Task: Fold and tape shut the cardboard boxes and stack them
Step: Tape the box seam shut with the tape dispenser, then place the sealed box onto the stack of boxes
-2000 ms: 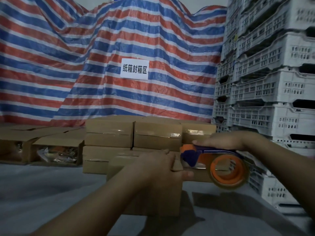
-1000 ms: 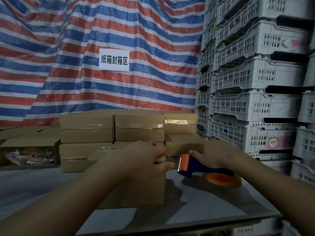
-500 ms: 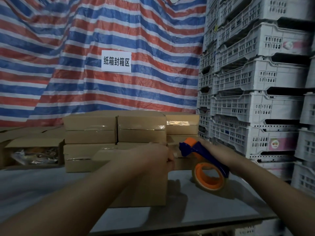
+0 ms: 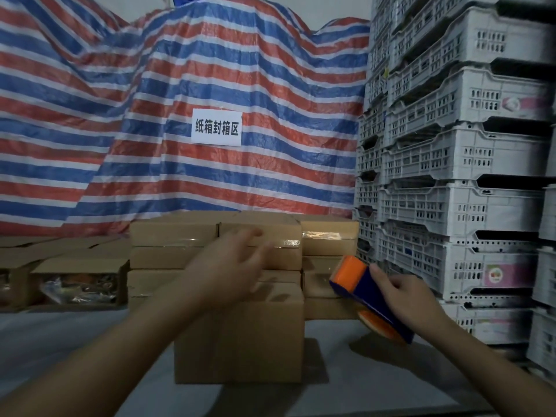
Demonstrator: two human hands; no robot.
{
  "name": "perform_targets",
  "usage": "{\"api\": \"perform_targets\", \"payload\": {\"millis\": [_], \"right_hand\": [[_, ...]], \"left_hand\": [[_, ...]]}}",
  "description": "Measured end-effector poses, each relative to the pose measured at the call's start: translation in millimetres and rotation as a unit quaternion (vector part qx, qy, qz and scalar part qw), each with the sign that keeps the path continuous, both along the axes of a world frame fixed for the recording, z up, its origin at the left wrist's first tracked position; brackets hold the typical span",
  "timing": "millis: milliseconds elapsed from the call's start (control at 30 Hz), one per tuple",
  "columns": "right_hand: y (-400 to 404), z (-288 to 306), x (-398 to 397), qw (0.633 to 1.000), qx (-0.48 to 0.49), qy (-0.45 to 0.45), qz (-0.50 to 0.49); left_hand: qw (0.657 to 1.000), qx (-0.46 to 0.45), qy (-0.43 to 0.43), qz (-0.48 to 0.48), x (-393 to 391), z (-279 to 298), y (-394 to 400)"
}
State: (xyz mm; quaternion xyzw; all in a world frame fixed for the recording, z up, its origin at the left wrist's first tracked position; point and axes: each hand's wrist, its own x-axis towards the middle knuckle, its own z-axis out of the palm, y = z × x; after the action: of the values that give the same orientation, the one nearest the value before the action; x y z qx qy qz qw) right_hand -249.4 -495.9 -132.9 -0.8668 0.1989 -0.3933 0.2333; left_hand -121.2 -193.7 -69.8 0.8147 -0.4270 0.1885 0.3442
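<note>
A closed cardboard box (image 4: 240, 335) stands on the grey table (image 4: 376, 383) in front of me. My left hand (image 4: 234, 263) hovers above its top with fingers spread, holding nothing. To the box's right, my right hand (image 4: 403, 291) grips the blue and orange tape dispenser (image 4: 364, 293), tilted, with its orange roll low near the table. Behind them stands a stack of taped boxes (image 4: 213, 239), two layers high.
Open boxes with contents (image 4: 78, 281) sit at the left on the table. Tall stacks of white plastic crates (image 4: 457, 176) wall off the right side. A striped red and blue tarpaulin (image 4: 180, 85) with a white sign (image 4: 216, 127) hangs behind.
My left hand has lifted off the front box and opened. My right hand has swung the tape dispenser away from the box, to the right and down.
</note>
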Motion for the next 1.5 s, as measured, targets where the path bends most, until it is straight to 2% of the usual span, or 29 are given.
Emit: {"api": "perform_targets", "payload": {"millis": [100, 200, 300, 433, 533, 567, 633, 700, 767, 867, 933, 1133, 1267, 1400, 1500], "right_hand": [[10, -4, -12, 0.967, -0.236, 0.057, -0.075], [15, -16, -18, 0.93, -0.315, 0.141, -0.128], [15, -30, -22, 0.923, -0.309, 0.174, -0.152], [21, -35, -21, 0.925, -0.251, 0.239, -0.157], [38, -21, -20, 0.915, -0.24, 0.26, -0.194], [49, -17, -19, 0.92, -0.246, 0.238, -0.19], [78, -9, -17, 0.966, -0.205, 0.128, -0.095], [111, -2, -14, 0.995, -0.031, 0.058, 0.069], [141, -7, -1, 0.97, 0.153, 0.067, 0.178], [171, -24, 18, 0.931, 0.264, 0.03, 0.249], [177, -33, 23, 0.927, 0.28, -0.015, 0.251], [174, -40, 24, 0.931, 0.286, -0.003, 0.228], [159, -19, 18, 0.934, 0.281, -0.092, 0.202], [115, 29, 9, 0.947, 0.234, -0.173, 0.134], [68, 61, 6, 0.943, 0.233, -0.223, 0.087]], "left_hand": [[0.997, -0.043, 0.051, 0.032, 19, -2, 28], [0.988, -0.084, 0.117, 0.052, 31, -17, 48], [0.97, -0.132, 0.196, 0.062, 35, -42, 59], [0.917, -0.208, 0.337, 0.038, 27, -70, 59], [0.897, -0.251, 0.364, 0.001, 14, -81, 56], [0.888, -0.262, 0.377, -0.009, 11, -84, 54], [0.873, -0.279, 0.399, -0.016, 9, -90, 53], [0.87, -0.281, 0.403, -0.028, 9, -95, 55], [0.876, -0.286, 0.387, -0.038, 10, -100, 56], [0.877, -0.299, 0.371, -0.055, 6, -104, 57], [0.882, -0.297, 0.361, -0.065, 5, -105, 57], [0.876, -0.333, 0.348, -0.01, 5, -101, 40], [0.879, -0.357, 0.315, 0.033, -1, -70, 10], [0.889, -0.356, 0.289, -0.023, -13, -15, -39], [0.896, -0.309, 0.303, -0.101, -18, 22, -80]]}}
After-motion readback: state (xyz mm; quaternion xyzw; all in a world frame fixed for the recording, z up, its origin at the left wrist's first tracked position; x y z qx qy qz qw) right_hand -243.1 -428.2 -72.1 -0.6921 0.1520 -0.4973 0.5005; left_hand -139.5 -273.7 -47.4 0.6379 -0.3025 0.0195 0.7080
